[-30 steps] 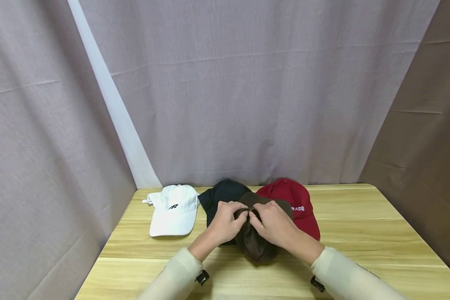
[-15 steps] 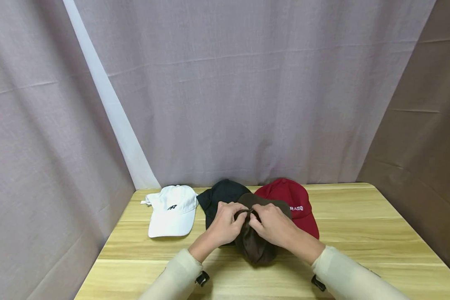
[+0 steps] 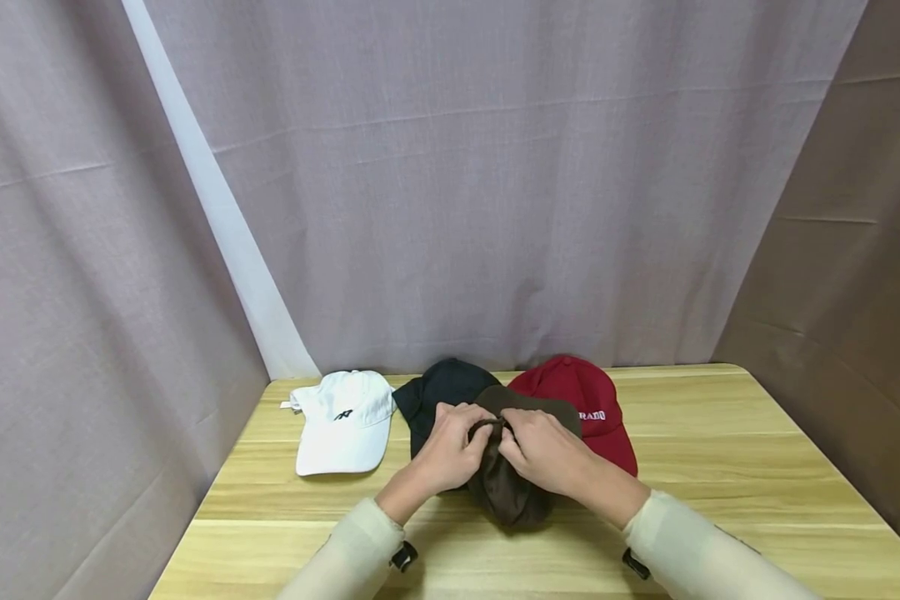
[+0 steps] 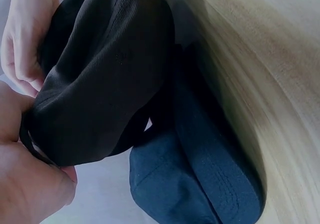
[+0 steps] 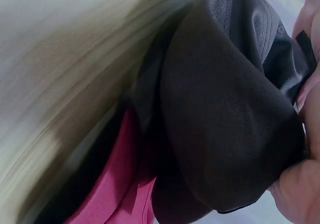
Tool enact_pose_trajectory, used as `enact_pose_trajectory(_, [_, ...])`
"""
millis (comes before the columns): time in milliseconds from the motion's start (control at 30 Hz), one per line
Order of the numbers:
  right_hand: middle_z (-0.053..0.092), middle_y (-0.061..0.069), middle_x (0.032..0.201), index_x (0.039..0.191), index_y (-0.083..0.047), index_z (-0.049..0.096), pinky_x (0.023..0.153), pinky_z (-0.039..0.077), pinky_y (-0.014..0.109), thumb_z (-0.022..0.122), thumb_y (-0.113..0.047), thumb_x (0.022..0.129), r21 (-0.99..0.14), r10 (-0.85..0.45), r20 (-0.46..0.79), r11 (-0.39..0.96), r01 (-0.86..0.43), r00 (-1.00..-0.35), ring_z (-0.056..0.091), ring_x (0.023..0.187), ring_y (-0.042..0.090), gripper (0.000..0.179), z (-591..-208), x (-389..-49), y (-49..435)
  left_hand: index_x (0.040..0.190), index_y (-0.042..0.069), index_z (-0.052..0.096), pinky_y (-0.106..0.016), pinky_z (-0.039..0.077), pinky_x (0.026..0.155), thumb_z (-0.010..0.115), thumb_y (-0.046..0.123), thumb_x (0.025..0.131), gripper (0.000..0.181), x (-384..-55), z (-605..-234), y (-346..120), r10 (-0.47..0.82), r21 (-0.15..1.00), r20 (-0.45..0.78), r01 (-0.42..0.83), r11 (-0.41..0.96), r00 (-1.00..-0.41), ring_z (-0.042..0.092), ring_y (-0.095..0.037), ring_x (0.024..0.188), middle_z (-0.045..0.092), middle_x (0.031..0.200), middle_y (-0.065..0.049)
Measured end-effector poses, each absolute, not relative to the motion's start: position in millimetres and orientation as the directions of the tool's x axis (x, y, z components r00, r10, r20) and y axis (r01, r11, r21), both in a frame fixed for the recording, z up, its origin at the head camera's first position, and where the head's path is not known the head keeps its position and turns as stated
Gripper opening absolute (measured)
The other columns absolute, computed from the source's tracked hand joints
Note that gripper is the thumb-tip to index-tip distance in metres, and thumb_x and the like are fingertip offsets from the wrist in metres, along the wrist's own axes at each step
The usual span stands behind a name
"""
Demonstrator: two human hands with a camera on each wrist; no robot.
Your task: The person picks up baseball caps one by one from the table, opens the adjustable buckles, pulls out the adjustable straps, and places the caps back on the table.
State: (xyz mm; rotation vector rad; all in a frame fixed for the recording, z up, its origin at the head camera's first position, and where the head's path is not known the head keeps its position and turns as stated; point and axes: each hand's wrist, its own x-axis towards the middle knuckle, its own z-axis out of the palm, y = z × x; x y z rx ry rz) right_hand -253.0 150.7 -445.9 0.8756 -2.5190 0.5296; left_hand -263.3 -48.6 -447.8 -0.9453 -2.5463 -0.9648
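Note:
A dark brown baseball cap (image 3: 512, 492) is held between both hands, its crown toward the person and its brim (image 3: 555, 406) pointing away. My left hand (image 3: 452, 446) pinches the cap's back edge between thumb and fingers. Close beside it, my right hand (image 3: 543, 446) pinches the same edge near the strap. In the left wrist view the brown crown (image 4: 110, 79) bulges above a dark navy cap (image 4: 185, 174). The right wrist view shows a short dark strap end (image 5: 305, 46) by the right fingers, with the red cap (image 5: 117, 184) below.
A white cap (image 3: 348, 421) with a small dark emblem lies at the left on the wooden table (image 3: 720, 492). The black cap (image 3: 450, 387) and the red cap lie behind the brown one, partly covered by it. Grey curtains (image 3: 495, 208) stand behind the table.
Both hands stay at the cap's back edge with only slight finger movement. The whole head view has shifted a little to the left.

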Motion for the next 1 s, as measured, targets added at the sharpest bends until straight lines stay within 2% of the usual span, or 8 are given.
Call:
enact_pose_trajectory(133, [0.068, -0.004, 0.088, 0.097, -0.011, 0.066, 0.067, 0.052, 0.025, 0.06, -0.011, 0.098, -0.242, -0.51, 0.486, 0.701, -0.671, -0.709, 0.059, 0.074, 0.007, 0.006, -445.4, -255.2, 152.8, 0.115, 0.01, 0.078, -0.038, 0.038, 0.098, 0.06, 0.011, 0.106, 0.02, -263.9, -448.6, -49.7, 0.475, 0.508, 0.455, 0.658, 0.556, -0.753, 0.069, -0.018, 0.101, 0.08, 0.11, -0.004])
enact_pose_trajectory(267, [0.075, -0.001, 0.1, 0.112, -0.007, 0.07, 0.075, 0.06, 0.029, 0.059, -0.01, 0.1, -0.264, -0.556, 0.471, 0.652, -0.711, -0.685, 0.067, 0.085, 0.007, 0.017, -444.1, -258.5, 156.0, 0.116, 0.009, 0.078, -0.039, 0.038, 0.098, 0.06, 0.009, 0.106, 0.021, -264.0, -449.2, -51.0, 0.473, 0.53, 0.458, 0.658, 0.535, -0.753, 0.069, -0.021, 0.105, 0.08, 0.112, -0.006])
enact_pose_trajectory(533, [0.071, -0.003, 0.098, 0.112, -0.009, 0.066, 0.079, 0.059, 0.031, 0.055, -0.006, 0.099, -0.245, -0.61, 0.452, 0.616, -0.749, -0.65, 0.065, 0.087, 0.008, 0.017, -443.3, -260.8, 157.6, 0.117, 0.009, 0.078, -0.04, 0.037, 0.099, 0.06, 0.008, 0.106, 0.022, -263.2, -449.6, -51.6, 0.473, 0.563, 0.446, 0.649, 0.511, -0.76, 0.069, -0.022, 0.106, 0.08, 0.113, -0.007])
enact_pose_trajectory(733, [0.072, 0.001, 0.107, 0.122, -0.003, 0.063, 0.086, 0.061, 0.034, 0.053, -0.003, 0.097, -0.21, -0.636, 0.451, 0.606, -0.767, -0.626, 0.067, 0.094, 0.01, 0.027, -442.7, -258.9, 158.9, 0.118, 0.008, 0.077, -0.041, 0.038, 0.102, 0.059, 0.009, 0.106, 0.021, -263.5, -450.1, -52.0, 0.475, 0.582, 0.436, 0.642, 0.499, -0.764, 0.069, -0.022, 0.108, 0.079, 0.114, -0.008])
enact_pose_trajectory(1000, [0.07, -0.001, 0.111, 0.131, -0.004, 0.06, 0.088, 0.058, 0.031, 0.053, -0.004, 0.102, -0.282, -0.662, 0.391, 0.575, -0.768, -0.64, 0.064, 0.097, 0.007, 0.03, -440.6, -263.1, 165.2, 0.118, 0.01, 0.077, -0.044, 0.036, 0.109, 0.059, 0.013, 0.108, 0.021, -266.9, -450.0, -55.2, 0.478, 0.663, 0.384, 0.596, 0.452, -0.79, 0.067, -0.022, 0.112, 0.078, 0.119, -0.007])
